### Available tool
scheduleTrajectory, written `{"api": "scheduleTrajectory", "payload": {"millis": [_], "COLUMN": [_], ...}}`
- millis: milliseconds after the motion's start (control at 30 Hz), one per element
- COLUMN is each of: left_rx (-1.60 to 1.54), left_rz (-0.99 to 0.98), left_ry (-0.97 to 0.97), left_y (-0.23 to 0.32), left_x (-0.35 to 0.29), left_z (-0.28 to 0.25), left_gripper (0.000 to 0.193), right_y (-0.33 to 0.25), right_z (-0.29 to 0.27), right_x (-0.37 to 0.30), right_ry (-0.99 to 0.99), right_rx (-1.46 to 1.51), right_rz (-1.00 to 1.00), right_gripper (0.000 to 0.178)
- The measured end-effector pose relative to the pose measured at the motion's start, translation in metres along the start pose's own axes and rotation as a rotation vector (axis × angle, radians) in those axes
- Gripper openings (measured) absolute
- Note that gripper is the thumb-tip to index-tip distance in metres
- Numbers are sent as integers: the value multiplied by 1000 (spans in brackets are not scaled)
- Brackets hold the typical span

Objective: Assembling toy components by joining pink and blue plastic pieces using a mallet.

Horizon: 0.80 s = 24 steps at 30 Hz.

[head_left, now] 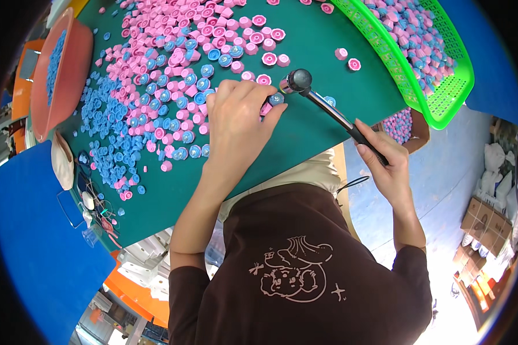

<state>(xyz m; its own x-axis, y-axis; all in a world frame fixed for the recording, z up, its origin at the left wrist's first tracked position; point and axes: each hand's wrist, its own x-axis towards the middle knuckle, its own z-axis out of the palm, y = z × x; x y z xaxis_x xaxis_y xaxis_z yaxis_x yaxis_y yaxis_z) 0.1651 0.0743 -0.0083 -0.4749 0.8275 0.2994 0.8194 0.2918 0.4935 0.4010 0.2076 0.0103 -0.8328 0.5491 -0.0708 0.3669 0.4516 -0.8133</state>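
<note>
My right hand (pixel 390 164) is closed around the black grip of a small hammer (pixel 331 108), its shiny shaft slanting up and left. The hammer's round black-and-metal head is just above and right of my left fingertips. Between the thumb and fingers of my left hand (pixel 239 118) is a small pink plastic piece with a blue cap (pixel 276 99), partly hidden by the fingers. Left of that hand, pink cup-shaped pieces (pixel 213 31) and blue caps (pixel 106 115) lie loosely heaped on the green table mat (pixel 305 52). Some pink pieces among them carry blue caps.
A bright green basket (pixel 408 86) of pink and blue pieces stands at the upper right, overhanging the table edge. An orange-pink basin (pixel 69 86) with blue caps stands far left. Below the basket is another container of pieces (pixel 398 125). Tools and cords (pixel 95 201) lie at the left corner.
</note>
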Motion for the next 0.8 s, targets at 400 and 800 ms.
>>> {"api": "scheduleTrajectory", "payload": {"millis": [400, 800], "left_rx": [-61, 285], "left_rz": [-83, -709], "left_ry": [86, 429], "left_y": [-24, -199], "left_x": [-18, -124], "left_z": [-43, -177], "left_gripper": [31, 24], "right_y": [-14, 4], "right_z": [15, 1], "right_x": [1, 7], "right_ry": [30, 183], "right_rx": [-186, 212], "right_rz": [-167, 59], "right_gripper": [43, 42]}}
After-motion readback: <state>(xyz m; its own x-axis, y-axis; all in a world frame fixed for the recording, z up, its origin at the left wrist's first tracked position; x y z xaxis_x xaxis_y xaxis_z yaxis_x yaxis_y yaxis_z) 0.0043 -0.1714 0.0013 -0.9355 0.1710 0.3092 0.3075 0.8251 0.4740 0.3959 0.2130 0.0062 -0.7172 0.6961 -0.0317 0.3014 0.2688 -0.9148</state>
